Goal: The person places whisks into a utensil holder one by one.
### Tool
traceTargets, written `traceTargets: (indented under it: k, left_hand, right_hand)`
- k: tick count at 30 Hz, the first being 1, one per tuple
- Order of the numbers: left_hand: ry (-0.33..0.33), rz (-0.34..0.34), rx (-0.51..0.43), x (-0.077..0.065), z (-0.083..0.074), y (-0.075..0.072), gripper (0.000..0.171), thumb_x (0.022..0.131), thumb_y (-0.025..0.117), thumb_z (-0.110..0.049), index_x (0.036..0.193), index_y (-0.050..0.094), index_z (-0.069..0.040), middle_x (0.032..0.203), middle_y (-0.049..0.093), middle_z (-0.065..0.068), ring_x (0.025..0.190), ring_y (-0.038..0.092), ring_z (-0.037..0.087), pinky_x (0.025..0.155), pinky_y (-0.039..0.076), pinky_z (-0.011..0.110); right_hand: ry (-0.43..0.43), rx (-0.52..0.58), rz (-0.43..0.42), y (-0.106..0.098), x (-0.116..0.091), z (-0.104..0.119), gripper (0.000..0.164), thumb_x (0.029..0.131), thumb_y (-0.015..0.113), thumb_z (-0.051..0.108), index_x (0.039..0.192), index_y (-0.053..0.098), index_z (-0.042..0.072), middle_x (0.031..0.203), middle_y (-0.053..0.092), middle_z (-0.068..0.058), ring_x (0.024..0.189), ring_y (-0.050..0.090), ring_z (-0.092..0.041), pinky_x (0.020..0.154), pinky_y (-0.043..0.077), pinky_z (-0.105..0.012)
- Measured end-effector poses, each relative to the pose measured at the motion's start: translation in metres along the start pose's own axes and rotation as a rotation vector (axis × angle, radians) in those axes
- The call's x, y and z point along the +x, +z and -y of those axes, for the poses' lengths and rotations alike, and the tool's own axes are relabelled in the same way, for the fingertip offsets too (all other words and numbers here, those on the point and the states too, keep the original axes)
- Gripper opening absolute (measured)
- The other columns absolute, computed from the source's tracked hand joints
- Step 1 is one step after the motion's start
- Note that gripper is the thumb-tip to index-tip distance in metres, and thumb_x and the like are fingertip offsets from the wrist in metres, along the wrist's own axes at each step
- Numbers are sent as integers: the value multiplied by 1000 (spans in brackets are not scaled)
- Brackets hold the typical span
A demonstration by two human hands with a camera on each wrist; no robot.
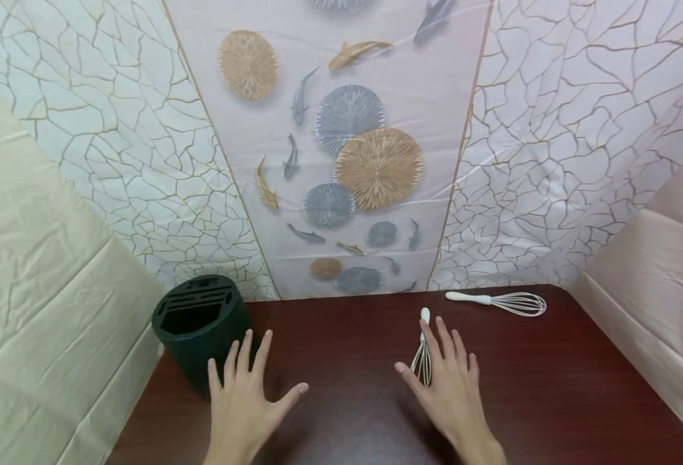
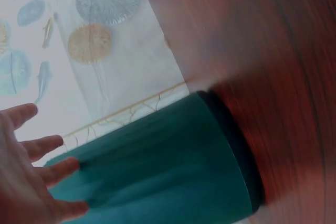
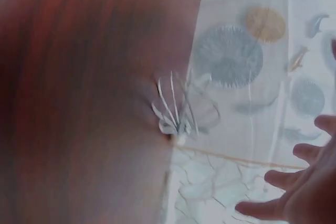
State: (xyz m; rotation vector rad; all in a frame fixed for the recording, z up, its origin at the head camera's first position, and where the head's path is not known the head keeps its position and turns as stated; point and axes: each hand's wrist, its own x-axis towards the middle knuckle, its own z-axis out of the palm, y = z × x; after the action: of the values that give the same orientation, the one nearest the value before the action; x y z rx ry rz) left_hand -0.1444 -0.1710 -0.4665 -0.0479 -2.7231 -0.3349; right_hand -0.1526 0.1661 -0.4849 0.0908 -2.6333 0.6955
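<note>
Fingers spread, my left hand (image 1: pixel 241 400) hovers above the table just in front of a dark green knife block (image 1: pixel 198 352), a round holder with slots and a larger opening in its top. In the left wrist view the green side of the holder (image 2: pixel 157 166) fills the space beyond my fingers. My right hand (image 1: pixel 451 391) is also spread and holds nothing. Partly behind its thumb and fingers lies a small white-handled whisk (image 1: pixel 425 315), whose wires (image 3: pixel 176 106) show blurred in the right wrist view. A second whisk (image 1: pixel 495 301) lies near the table's back edge.
The dark red wooden table (image 1: pixel 329 374) meets a patterned cloth backdrop (image 1: pixel 376 161) printed with fish and round leaves. Pale cloth panels stand at the left (image 1: pixel 39 278) and right (image 1: pixel 655 290) sides, beyond the table edges.
</note>
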Motion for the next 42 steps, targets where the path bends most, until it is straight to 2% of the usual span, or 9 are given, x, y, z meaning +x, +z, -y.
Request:
traceTargets:
  k: [4,7,14,20,27,31,36,39,42]
  left_hand:
    - [24,-99,-52,-5,10,-4,109,79,67,-86,165,39,-26,161,46,17,143,45,44,115,22,76]
    - [40,-163,-97,-9,16,-4,102,82,75,-75,163,42,-24,156,51,17,137,50,43,111,29,75]
    - [25,-296,-225,-15,28,-3,94,82,85,-52,161,46,-20,151,53,19,129,53,45,103,35,74]
    - [-19,-373,-314,-16,36,-5,95,79,89,-42,160,47,-20,155,47,22,133,44,50,97,36,77]
    - [-107,-484,-412,-17,49,-7,96,78,86,-31,163,43,-20,167,28,22,142,27,56,92,40,77]
    - [-152,-480,-520,-15,58,-9,99,80,84,-19,166,36,-23,174,16,15,149,19,54,99,29,84]
    - [-218,-440,-635,-10,69,-16,93,90,78,-16,169,29,-30,177,10,9,157,13,45,108,19,85]
    - [-226,-441,-692,-5,77,-19,88,95,74,-17,169,28,-32,177,11,4,159,14,39,118,17,76]
    - [-212,-458,-733,1,87,-20,84,97,70,-14,168,29,-31,176,14,0,158,21,33,126,22,52]
  right_hand:
    - [16,155,-44,6,-5,4,87,96,73,51,167,33,22,170,31,-15,151,31,-47,109,29,-77]
    - [20,196,-61,10,-8,6,86,96,75,47,167,34,21,170,32,-16,152,31,-46,111,28,-75]
    - [44,306,-16,15,-13,15,86,99,73,46,169,24,33,175,24,-2,157,25,-39,103,36,-81]
    - [48,437,-5,21,-15,25,82,101,72,41,168,27,31,175,22,4,159,22,-36,112,33,-74]
    - [33,529,4,27,-15,41,81,99,74,43,167,31,27,172,28,2,157,27,-32,117,32,-67]
    - [20,572,8,31,-15,52,82,98,76,42,166,33,26,170,31,0,156,30,-29,119,30,-64]
    - [0,597,8,38,-16,61,81,97,77,39,165,36,23,169,35,-2,155,34,-30,118,32,-63]
    - [-19,610,20,44,-16,66,80,97,78,39,164,37,22,168,37,-2,154,35,-31,118,33,-62]
    - [-29,630,53,47,-15,73,80,97,77,41,164,36,24,168,36,-2,154,36,-32,118,34,-62]
